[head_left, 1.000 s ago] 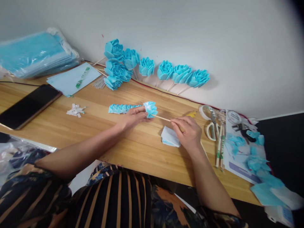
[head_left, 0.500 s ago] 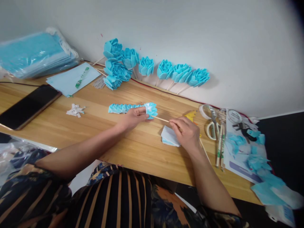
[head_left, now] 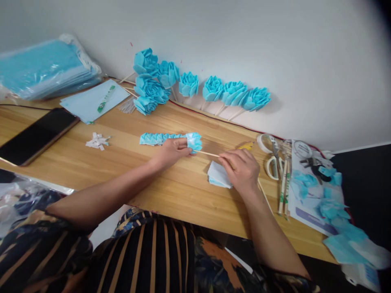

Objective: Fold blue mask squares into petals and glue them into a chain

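Between the fingers of my left hand (head_left: 172, 151) is a partly rolled blue fabric flower (head_left: 194, 141), its petals facing right. A pleated blue strip (head_left: 161, 138) trails from it to the left along the table. My right hand (head_left: 242, 167) is closed around a thin wooden stick (head_left: 207, 153), whose far end meets the flower. Under the right hand's edge lies a small stack of pale blue fabric pieces (head_left: 218, 174). Something yellow (head_left: 247, 145) shows just behind that hand.
Finished blue flowers on sticks (head_left: 233, 92) lean on the wall. Scissors (head_left: 276, 158), tape and wrapped sticks (head_left: 284, 191) lie right, beside blue scraps (head_left: 332, 211). Leftward are a phone (head_left: 38, 136), white paper bits (head_left: 97, 141), blue sheets (head_left: 91, 101) and a bagged blue stack (head_left: 45, 67).
My right hand has shifted slightly to the right along the stick, covering more of the yellow thing. The left hand and the flower stay nearly in place.
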Available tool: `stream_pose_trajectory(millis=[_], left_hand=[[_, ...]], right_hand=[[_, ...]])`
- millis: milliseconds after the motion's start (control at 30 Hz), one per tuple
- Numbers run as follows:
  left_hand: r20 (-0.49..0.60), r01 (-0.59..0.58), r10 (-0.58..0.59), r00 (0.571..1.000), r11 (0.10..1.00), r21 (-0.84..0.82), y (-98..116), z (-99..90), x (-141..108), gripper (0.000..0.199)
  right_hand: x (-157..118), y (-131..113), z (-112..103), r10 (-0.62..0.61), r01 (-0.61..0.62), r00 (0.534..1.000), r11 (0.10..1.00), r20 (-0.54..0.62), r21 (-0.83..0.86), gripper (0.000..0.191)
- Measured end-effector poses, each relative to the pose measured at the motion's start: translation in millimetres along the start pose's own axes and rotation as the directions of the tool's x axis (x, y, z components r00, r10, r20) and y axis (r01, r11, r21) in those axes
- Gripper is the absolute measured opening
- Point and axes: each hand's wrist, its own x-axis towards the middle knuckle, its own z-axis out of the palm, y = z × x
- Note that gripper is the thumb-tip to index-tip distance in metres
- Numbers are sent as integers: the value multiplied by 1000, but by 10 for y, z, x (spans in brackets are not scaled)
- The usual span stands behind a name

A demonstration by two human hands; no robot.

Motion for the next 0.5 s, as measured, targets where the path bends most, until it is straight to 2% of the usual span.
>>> stream_pose_trajectory(millis=[200, 300, 400, 500], left_hand=[[8, -38, 38, 999, 999, -2, -12, 10, 9, 23], [9, -37, 37, 999, 999, 4, -2, 3, 14, 29], [-1, -23, 23, 1000, 1000, 17, 2, -15, 22, 34], [-2, -14, 14, 1000, 1000, 24, -9, -32, 32, 34]], right_hand=[[10, -7, -27, 4, -3, 1000, 995, 15, -98, 6], [6, 21, -36, 37, -37, 999, 999, 31, 11, 10], [2, 63, -53, 142, -140, 990, 981, -3, 137, 13], [8, 85, -69, 151, -146, 988, 977, -26, 153, 11]])
